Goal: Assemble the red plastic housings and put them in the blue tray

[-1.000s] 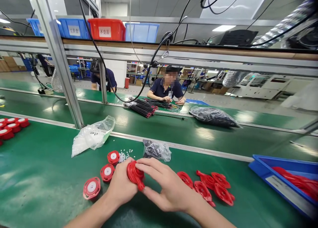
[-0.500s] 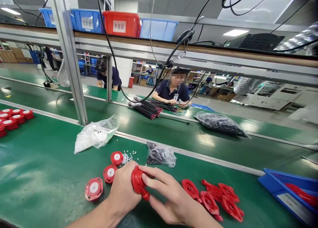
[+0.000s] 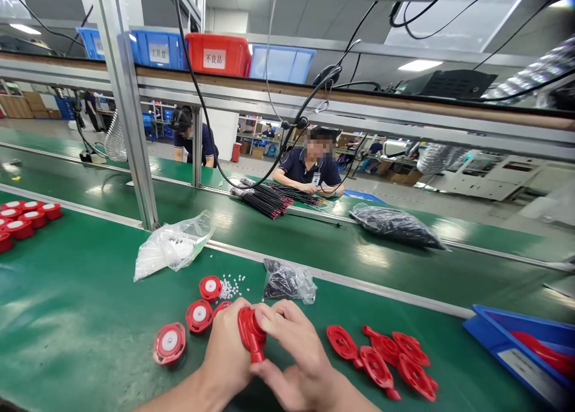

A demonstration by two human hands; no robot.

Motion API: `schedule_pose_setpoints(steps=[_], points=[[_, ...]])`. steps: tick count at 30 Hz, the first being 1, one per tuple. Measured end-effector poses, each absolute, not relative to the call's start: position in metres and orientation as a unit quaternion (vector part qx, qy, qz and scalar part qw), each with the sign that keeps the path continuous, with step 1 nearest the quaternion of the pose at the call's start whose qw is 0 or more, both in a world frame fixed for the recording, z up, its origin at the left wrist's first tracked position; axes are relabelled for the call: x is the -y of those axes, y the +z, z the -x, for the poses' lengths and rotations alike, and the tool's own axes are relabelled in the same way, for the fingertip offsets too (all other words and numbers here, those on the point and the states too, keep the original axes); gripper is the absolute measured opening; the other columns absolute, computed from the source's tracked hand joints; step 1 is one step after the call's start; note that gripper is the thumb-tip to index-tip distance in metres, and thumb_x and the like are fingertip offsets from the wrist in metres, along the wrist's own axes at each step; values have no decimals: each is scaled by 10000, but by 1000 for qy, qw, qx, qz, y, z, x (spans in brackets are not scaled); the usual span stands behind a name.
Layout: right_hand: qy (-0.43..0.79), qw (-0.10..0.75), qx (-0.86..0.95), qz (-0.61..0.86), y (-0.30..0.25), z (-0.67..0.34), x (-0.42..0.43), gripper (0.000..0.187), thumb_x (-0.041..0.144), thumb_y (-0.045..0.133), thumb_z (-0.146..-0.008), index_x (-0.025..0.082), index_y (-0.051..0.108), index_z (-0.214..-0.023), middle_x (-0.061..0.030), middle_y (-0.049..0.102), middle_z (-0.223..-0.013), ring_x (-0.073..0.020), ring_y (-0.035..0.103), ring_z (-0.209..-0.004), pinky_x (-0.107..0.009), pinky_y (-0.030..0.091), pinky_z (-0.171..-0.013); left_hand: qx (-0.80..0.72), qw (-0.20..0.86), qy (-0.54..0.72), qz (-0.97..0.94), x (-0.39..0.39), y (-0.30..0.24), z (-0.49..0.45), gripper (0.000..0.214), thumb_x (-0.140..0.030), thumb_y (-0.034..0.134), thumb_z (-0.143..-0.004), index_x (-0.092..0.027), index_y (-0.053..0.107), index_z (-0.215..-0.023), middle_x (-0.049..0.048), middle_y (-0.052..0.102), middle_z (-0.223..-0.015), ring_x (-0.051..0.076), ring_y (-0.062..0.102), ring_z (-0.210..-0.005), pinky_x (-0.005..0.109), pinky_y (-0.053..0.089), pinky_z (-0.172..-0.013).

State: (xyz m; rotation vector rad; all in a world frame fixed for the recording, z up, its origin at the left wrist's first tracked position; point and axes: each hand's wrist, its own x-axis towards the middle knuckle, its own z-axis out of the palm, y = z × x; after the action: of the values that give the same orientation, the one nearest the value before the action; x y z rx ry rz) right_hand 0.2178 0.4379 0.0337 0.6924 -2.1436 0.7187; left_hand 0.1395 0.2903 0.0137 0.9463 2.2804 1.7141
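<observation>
Between my hands is a round red plastic part (image 3: 252, 334) with a stubby arm pointing down toward me. My left hand (image 3: 224, 349) is closed around its left side. On the other side my right hand (image 3: 294, 349) grips it, fingers over the top and thumb by the stubby arm. Left of my hands stand red round housings with white discs, among them a near one (image 3: 169, 342) and a farther one (image 3: 210, 288); another is partly hidden behind my left hand. To the right lie several loose red parts with arms (image 3: 378, 367).
Small white pieces (image 3: 230, 287) are scattered beyond my hands, near a bag of dark pieces (image 3: 287, 280) and a white plastic bag (image 3: 173, 247). A blue bin (image 3: 516, 346) sits at right. A metal post (image 3: 128, 112) rises at left. Co-workers sit across the bench.
The red part has turned slightly, its arm now pointing more straight down. My right hand's fingers have drawn in closer around it. The view has tilted up a little.
</observation>
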Motion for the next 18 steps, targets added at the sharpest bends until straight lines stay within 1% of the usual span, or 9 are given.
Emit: schedule_pose_setpoints(steps=[3, 5, 7, 9, 11, 12, 13, 16, 18], points=[[245, 400, 849, -246, 28, -219, -426, 540, 377, 572, -1009, 141, 440, -1476, -206, 671, -1147, -282, 531, -822, -463, 476, -698, -758, 35, 569, -317, -289, 11, -136, 156, -130, 583, -778, -209, 463, -717, -27, 589, -647, 133, 470, -593, 260, 362, -592], [230, 388, 862, -233, 33, -218, -421, 506, 352, 597, -991, 143, 473, -1435, -200, 673, -1179, -274, 531, -816, -452, 479, -699, -743, 38, 585, -323, -289, 8, -133, 124, -148, 575, -804, -207, 489, -738, -17, 612, -673, 142, 503, -602, 260, 402, -600], [234, 358, 877, -219, 44, -217, -424, 421, 322, 626, -968, 166, 541, -1350, -165, 696, -1141, -264, 547, -811, -429, 494, -700, -725, 33, 590, -354, -290, 5, -127, 53, -181, 601, -821, -192, 566, -859, 24, 683, -821, 175, 604, -708, 281, 487, -677], [262, 350, 879, -191, 58, -216, -440, 344, 296, 635, -965, 193, 594, -1290, -123, 713, -1089, -256, 583, -836, -406, 519, -727, -731, -28, 562, -387, -290, 5, -120, 321, -245, 652, -837, -178, 593, -1145, 92, 699, -1088, 236, 668, -951, 345, 544, -849], [262, 407, 865, -130, 73, -215, -472, 325, 299, 638, -972, 208, 627, -1284, -114, 715, -1119, -259, 612, -901, -411, 533, -804, -763, -123, 494, -399, -288, 8, -108, 551, -330, 668, -872, -187, 509, -1379, 140, 616, -1313, 285, 605, -1194, 431, 506, -1030], [240, 451, 856, -83, 79, -215, -494, 330, 313, 643, -972, 205, 642, -1284, -124, 710, -1164, -269, 617, -940, -431, 528, -855, -783, -163, 451, -396, -286, 10, -101, 568, -377, 646, -898, -191, 504, -1415, 151, 581, -1365, 303, 561, -1263, 469, 473, -1085], [202, 477, 854, -38, 83, -216, -519, 332, 350, 662, -959, 198, 673, -1254, -134, 712, -1179, -281, 617, -946, -454, 521, -881, -804, -190, 405, -391, -282, 12, -93, 542, -419, 615, -918, -189, 540, -1404, 159, 566, -1383, 321, 532, -1295, 502, 449, -1113], [174, 463, 856, 151, 90, -227, -604, 413, 438, 707, -889, 183, 713, -1214, -120, 731, -1139, -274, 634, -904, -430, 529, -884, -863, -217, 269, -368, -266, 4, -61, 534, -519, 550, -906, -143, 700, -1253, 212, 573, -1374, 410, 527, -1277, 589, 441, -1094], [152, 481, 812, 295, 91, -245, -660, 469, 402, 694, -861, 163, 689, -1264, -126, 706, -1233, -288, 630, -1027, -422, 486, -1003, -900, -189, 216, -329, -255, -15, -29, 545, -532, 532, -876, -138, 743, -1189, 229, 616, -1312, 447, 583, -1195, 635, 470, -1030]])
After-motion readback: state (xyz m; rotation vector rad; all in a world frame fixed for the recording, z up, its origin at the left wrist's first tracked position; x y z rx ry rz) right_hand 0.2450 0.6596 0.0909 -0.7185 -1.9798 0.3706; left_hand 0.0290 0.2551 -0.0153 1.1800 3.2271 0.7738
